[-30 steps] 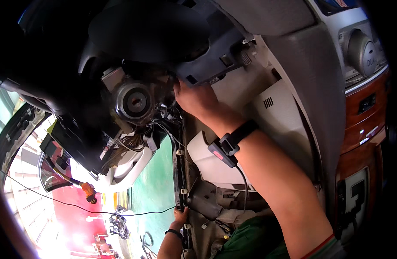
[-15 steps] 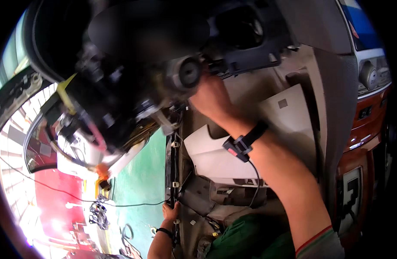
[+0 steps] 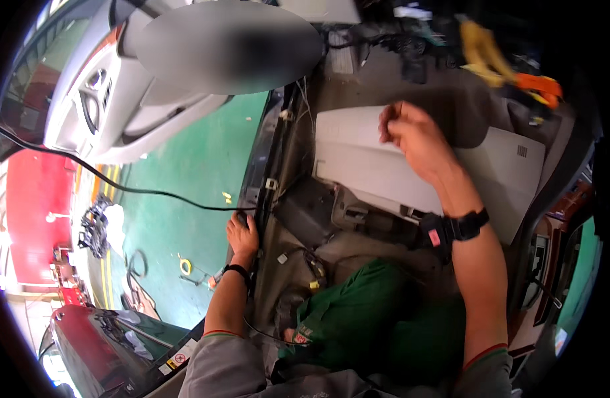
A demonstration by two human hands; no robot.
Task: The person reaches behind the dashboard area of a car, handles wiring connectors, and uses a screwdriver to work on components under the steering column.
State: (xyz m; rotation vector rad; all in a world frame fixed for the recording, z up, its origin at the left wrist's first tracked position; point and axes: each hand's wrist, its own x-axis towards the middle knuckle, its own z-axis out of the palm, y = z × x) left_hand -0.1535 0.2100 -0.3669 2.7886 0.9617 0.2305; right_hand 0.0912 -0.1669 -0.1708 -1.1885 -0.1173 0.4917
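My left hand (image 3: 242,237) rests at the dark door sill (image 3: 264,189), its fingers curled round a small dark thing that I cannot make out. A black cable (image 3: 165,191) runs in from the left and meets the sill right by that hand. My right hand (image 3: 418,139) is raised over a light beige trim panel (image 3: 378,174) with its fingers bent together. Their tips look dark, and whether anything sits between them is hidden. A black strap with a small box (image 3: 451,229) is round my right wrist; a thin black band (image 3: 236,270) circles the left one.
An open car door (image 3: 142,99) stands at the upper left over a green floor (image 3: 185,159). A black plastic part (image 3: 306,209) lies beside the sill. Yellow and orange connectors (image 3: 538,87) hang at the upper right. My green-trousered legs (image 3: 358,312) are below.
The view has swung downward. My right hand has left the round part under the dashboard and now hovers over the beige panel. My left hand stays at the sill.
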